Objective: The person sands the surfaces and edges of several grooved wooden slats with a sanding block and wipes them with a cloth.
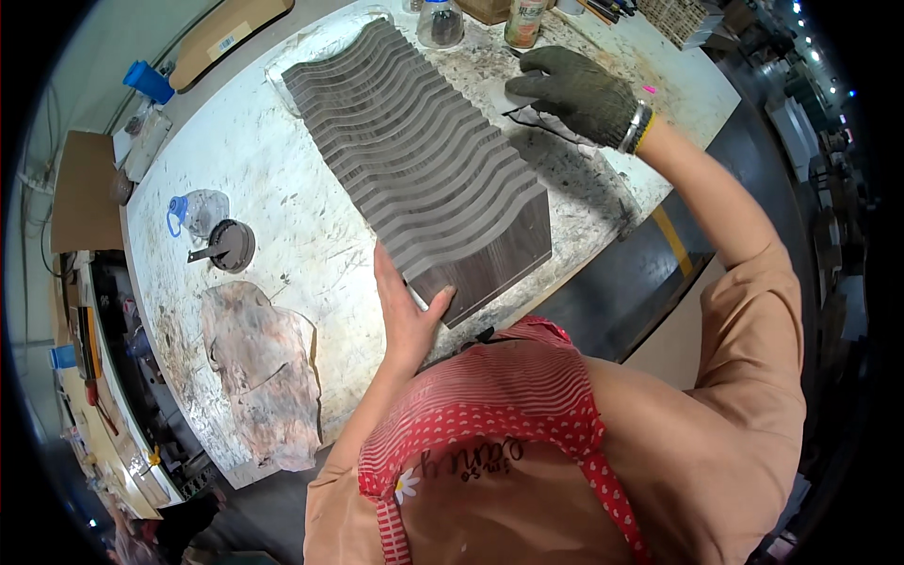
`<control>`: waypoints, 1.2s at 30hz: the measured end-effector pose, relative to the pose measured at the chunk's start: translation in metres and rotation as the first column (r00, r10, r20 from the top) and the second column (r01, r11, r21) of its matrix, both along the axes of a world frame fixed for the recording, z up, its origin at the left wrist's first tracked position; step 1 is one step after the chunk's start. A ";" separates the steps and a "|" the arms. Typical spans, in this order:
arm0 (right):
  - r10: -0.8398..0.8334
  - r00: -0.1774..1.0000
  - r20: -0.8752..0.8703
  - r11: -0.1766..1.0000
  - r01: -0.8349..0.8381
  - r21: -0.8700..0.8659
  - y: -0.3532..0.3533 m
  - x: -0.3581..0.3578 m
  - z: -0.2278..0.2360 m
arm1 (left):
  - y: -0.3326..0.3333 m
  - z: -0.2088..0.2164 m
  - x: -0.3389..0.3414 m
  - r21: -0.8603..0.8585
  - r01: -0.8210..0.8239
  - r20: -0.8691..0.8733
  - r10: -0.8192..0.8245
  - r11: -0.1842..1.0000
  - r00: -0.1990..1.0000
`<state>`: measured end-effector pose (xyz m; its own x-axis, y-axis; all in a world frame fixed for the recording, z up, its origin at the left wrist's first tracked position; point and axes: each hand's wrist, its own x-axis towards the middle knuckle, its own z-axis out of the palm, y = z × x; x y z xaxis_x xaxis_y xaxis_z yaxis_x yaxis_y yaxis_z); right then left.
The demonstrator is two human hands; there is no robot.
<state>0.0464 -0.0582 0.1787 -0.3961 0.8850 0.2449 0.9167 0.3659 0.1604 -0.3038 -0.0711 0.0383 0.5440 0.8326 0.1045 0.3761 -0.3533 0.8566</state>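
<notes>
A long block of wood-grain grey boards point(452, 188), its top cut into rows of wavy ridges, lies diagonally on the worktable. At its near left corner my left hand point(407, 315), bare, grips it. The thumb rests on the flat near end and the fingers lie along the left side. Beyond the block's right side, my right hand point(579, 94) hovers over the table in a dark work glove, its fingers stretched out and apart. Below those fingers is a thin dark strand point(544, 126), whose kind I cannot make out.
Left of the block are a dark round tin with a brush across it point(231, 247), a clear blue-capped bottle point(202, 214) and a stained cloth point(264, 372). A jar point(440, 24), a drink can point(524, 24) and a wicker basket point(680, 19) line the far edge of the white table point(330, 240).
</notes>
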 end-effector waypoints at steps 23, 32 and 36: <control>-0.207 0.770 -0.604 0.978 0.156 -0.136 -0.004 -0.024 -0.037 | 0.001 -0.004 -0.001 -0.056 -0.008 -0.014 0.008 0.998 1.000; -0.070 0.882 -0.466 0.990 0.118 0.075 -0.009 -0.018 -0.053 | 0.001 -0.006 -0.002 -0.059 -0.005 -0.019 0.004 0.998 1.000; -0.012 0.914 -0.406 0.985 0.080 0.152 -0.004 -0.023 -0.056 | -0.001 -0.008 -0.004 -0.051 -0.012 -0.043 0.009 0.999 0.999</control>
